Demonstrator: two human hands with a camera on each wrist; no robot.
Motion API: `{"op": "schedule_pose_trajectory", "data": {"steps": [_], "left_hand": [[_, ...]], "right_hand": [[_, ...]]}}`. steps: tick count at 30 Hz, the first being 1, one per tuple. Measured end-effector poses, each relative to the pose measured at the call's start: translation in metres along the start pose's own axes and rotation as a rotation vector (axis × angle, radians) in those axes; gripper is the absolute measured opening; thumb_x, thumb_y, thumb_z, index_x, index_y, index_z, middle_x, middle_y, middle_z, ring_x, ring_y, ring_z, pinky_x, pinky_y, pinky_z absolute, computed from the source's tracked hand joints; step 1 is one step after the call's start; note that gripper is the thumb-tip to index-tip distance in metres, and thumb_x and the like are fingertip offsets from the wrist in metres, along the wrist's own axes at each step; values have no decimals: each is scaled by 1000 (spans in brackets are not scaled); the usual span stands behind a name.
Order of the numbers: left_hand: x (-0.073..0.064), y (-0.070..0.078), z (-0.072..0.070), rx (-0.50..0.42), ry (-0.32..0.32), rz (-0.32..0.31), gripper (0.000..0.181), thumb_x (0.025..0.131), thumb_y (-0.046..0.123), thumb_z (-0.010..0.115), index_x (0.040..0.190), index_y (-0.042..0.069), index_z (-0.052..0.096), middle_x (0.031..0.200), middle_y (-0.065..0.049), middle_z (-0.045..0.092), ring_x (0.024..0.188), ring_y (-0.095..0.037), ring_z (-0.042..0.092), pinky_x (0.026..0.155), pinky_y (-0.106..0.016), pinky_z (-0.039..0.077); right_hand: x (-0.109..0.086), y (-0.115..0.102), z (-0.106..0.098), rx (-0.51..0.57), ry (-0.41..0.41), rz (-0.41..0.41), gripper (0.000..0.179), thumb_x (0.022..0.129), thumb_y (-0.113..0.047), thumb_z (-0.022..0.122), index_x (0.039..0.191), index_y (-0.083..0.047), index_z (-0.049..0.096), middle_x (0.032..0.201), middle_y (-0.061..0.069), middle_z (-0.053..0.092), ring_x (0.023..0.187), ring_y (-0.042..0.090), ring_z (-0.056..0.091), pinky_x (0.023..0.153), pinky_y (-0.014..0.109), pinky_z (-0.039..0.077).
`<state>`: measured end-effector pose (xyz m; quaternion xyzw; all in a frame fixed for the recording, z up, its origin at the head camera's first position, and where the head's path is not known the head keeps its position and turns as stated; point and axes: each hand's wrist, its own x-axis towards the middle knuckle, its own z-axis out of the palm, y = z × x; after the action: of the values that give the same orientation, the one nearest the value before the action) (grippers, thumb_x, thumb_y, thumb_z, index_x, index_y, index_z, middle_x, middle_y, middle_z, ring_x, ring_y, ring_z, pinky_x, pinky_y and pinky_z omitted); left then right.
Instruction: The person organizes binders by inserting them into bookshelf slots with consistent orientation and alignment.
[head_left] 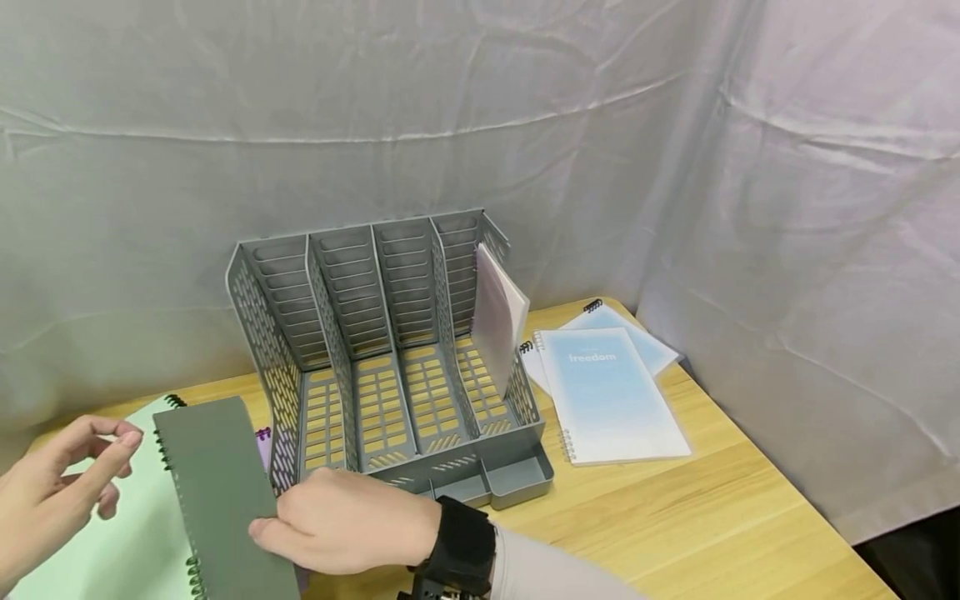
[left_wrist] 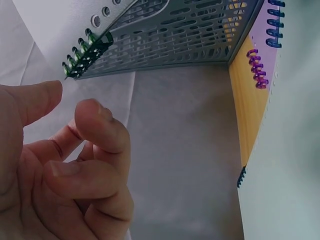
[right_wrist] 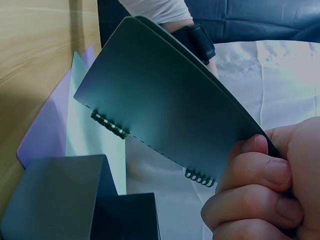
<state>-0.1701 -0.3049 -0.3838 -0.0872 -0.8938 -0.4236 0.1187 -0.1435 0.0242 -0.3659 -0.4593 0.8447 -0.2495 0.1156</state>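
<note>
“One dark green notebook (head_left: 217,483): where is it?”

“Near left, its right edge clamped between the thumb and fingers of the right hand (head_left: 352,521). It covers part of a light green notebook (head_left: 112,554).”

“And the left hand (head_left: 63,492)?”

“Just left of it, holding nothing. The fingers are bent, and the left wrist view shows the thumb apart from them.”

“What's in the way?”

“The right hand and its black wristband (head_left: 463,546) hide some of the grey organizer's (head_left: 255,325) near side. Between its left wall and the dark green notebook, only a sliver of a purple notebook (right_wrist: 46,122) shows from the head.”

“Farther out?”

“A pale notebook (head_left: 497,329) stands tilted in the rightmost slot. Right of that, a ‘freedom’ notebook (head_left: 611,396) lies across another blue one (head_left: 648,346). Grey cloth (head_left: 337,150) hangs on the far side.”
</note>
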Motion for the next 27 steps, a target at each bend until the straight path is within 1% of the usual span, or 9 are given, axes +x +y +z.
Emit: {"op": "schedule_pose_trajectory", "data": {"steps": [3,8,10,12,14,18,22,24,27], "left_hand": [[3,6,1,39,-10,-5,24,110,15,60,105,38,63,76,19,63,51,-12,58,51,-27,37],[9,16,-1,125,-42,-47,14,112,26,58,109,40,62,76,18,62,53,-10,60,59,-23,34],[12,21,0,169,-55,-52,9,112,31,57,111,39,61,77,18,63,55,-10,61,61,-22,32],[16,25,1,207,-70,-46,4,113,34,56,114,36,60,78,17,63,56,-10,62,62,-22,32],[20,28,2,237,-84,-40,7,113,38,55,117,33,59,79,16,64,58,-11,63,62,-24,33],[26,33,5,292,-113,-36,20,113,44,52,123,27,58,82,14,66,62,-10,64,61,-25,34],[30,39,7,293,-120,-34,25,114,44,51,125,23,58,83,13,66,64,-10,64,60,-26,35],[32,40,8,281,-115,-24,23,114,42,51,124,22,57,83,14,66,63,-10,64,60,-26,35],[35,43,9,270,-112,-17,23,115,39,51,125,20,57,82,15,66,61,-11,64,61,-25,34]], "right_hand": [[-4,3,-4,4,20,2,57,118,-31,33,63,-17,31,60,-9,26,51,-1,22,54,15,24],[-12,5,-8,1,59,-2,57,118,-31,32,63,-17,29,61,-9,25,52,0,19,54,16,21],[-15,5,-10,-4,73,-6,57,118,-31,32,63,-17,28,61,-9,23,53,-1,17,53,16,20],[-18,5,-11,-1,87,3,58,118,-31,32,62,-17,28,61,-9,23,53,-1,17,53,16,20],[-21,6,-13,-2,97,18,58,118,-32,33,62,-18,28,60,-10,23,53,-1,17,53,16,20],[-25,12,-19,29,107,54,59,118,-34,32,62,-19,29,60,-10,24,51,0,18,53,18,20],[-30,19,-28,61,142,50,57,118,-33,34,63,-20,27,60,-10,22,52,0,16,54,17,22],[-32,22,-33,62,164,44,57,118,-32,35,63,-20,28,60,-10,23,52,-1,17,55,16,25],[-33,24,-38,67,173,46,56,118,-31,36,64,-20,28,61,-10,23,52,0,18,57,16,25]]}}
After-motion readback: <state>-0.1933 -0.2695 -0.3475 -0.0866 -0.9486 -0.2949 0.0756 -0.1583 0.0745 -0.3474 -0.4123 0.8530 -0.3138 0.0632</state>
